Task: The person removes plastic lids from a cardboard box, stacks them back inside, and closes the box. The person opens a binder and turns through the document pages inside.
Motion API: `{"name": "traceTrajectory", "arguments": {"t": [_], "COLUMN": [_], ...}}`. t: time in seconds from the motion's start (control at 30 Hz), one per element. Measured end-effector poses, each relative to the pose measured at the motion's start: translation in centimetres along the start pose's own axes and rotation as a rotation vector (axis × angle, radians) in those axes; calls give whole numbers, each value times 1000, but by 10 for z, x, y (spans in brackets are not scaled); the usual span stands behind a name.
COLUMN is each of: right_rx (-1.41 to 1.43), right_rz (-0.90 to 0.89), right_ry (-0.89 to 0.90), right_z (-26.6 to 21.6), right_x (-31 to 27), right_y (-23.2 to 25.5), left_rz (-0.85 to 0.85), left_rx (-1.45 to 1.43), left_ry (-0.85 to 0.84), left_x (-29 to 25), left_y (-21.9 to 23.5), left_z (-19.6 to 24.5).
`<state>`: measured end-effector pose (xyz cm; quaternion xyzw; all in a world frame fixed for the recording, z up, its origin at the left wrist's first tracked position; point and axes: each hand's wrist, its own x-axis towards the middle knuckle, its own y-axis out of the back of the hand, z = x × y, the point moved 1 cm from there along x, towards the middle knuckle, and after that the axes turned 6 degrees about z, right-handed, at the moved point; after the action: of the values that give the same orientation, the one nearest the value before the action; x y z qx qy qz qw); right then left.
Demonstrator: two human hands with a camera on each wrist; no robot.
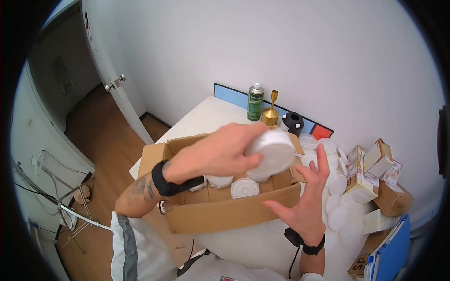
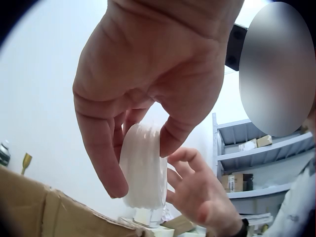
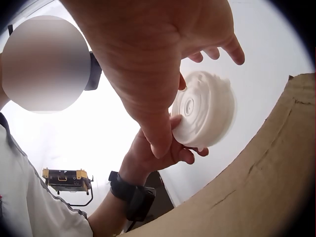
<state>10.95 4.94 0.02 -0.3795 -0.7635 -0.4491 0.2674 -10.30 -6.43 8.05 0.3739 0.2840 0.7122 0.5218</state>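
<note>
In the head view my left hand [image 1: 220,152] pinches a round white lidded container [image 1: 273,152] by its edges, tilted above the cardboard box [image 1: 225,215]. The left wrist view shows the container [image 2: 143,165] on edge between the thumb and fingers of my left hand [image 2: 153,74]. My right hand [image 1: 307,203], fingers spread and holding nothing, is just right of the container, over the box's right end. Whether it touches the container [image 3: 205,111] is unclear in the right wrist view. Several white round containers, one at the front [image 1: 244,188], lie inside the box.
Behind the box stand a green spray can [image 1: 255,102], a gold holder [image 1: 270,114] and a black object [image 1: 293,122]. Many clear round lids [image 1: 337,185] lie to the right, beside small cartons [image 1: 361,185] and blue folders [image 1: 391,250]. A door [image 1: 112,79] is at the left.
</note>
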Motion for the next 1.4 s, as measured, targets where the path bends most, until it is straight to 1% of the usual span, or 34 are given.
{"name": "traceTrajectory", "arguments": {"t": [0.03,0.1,0.13,0.17,0.2,0.23,0.27,0.3,0.37,0.43,0.5,0.57,0.6,0.63,0.67,0.7,0.73,0.77,0.8,0.83,0.9,0.93,1.0,1.03,1.1,1.13,1.2,1.23,1.3,1.33,1.4], "right_rx": [15,-52,-99,-93,-76,-60,-73,-75,-104,-128,-163,-165,-193,-233,-271,-295,-283,-266,-259,-269,-263,-262,-253,-263,-248,-258,-292,-289,-315,-313,-291], "right_rz": [-1,87,78,84,127,171,200,207,232,240,250,238,242,217,186,183,147,110,90,89,20,23,-7,-2,13,16,66,71,36,41,-59], "right_ry": [2,-104,-194,-204,-273,-341,-328,-328,-363,-371,-391,-406,-429,-389,-349,-371,-354,-334,-367,-373,-312,-313,-313,-318,-327,-333,-347,-349,-374,-380,-482], "right_z": [8,28,32,36,42,47,52,54,58,62,64,65,67,70,72,73,74,73,68,68,69,69,68,69,71,72,78,81,85,87,91], "right_x": [-4,-14,-15,-15,-13,-13,-14,-14,-14,-15,-19,-19,-21,-21,-22,-24,-24,-23,-22,-24,-25,-25,-26,-26,-27,-28,-31,-32,-37,-38,-45], "right_y": [3,12,18,23,29,35,39,44,53,61,69,76,81,83,86,88,89,88,87,87,85,86,88,91,101,106,117,121,128,129,136], "left_rz": [56,-227,-242,-457,-663,-666,-858,-1048,-1054,-1065,-1021,-985,-986,-986,-957,-927,-943,-883,-819,-823,-715,-716,-619,-621,-591,-594,-669,-672,-705,-711,-676], "left_rx": [213,441,450,458,459,461,416,369,440,513,450,415,457,496,466,436,426,419,412,407,408,411,458,457,573,570,500,505,425,431,323], "left_ry": [41,374,378,320,259,258,272,285,280,269,146,151,158,161,181,205,184,154,129,120,34,34,134,122,145,133,38,37,186,184,278], "left_x": [-2,-7,-12,-16,-19,-22,-27,-33,-36,-32,-23,-21,-22,-23,-24,-25,-29,-33,-35,-39,-46,-49,-48,-48,-48,-46,-44,-42,-38,-38,-34], "left_y": [11,30,29,22,12,-5,-29,-49,-78,-91,-98,-97,-98,-97,-94,-91,-90,-90,-91,-93,-94,-93,-94,-95,-95,-96,-96,-95,-88,-84,-78], "left_z": [-13,-29,-39,-56,-75,-100,-128,-146,-149,-150,-150,-144,-143,-134,-127,-121,-119,-118,-115,-110,-101,-96,-90,-92,-103,-106,-109,-104,-91,-91,-96]}}
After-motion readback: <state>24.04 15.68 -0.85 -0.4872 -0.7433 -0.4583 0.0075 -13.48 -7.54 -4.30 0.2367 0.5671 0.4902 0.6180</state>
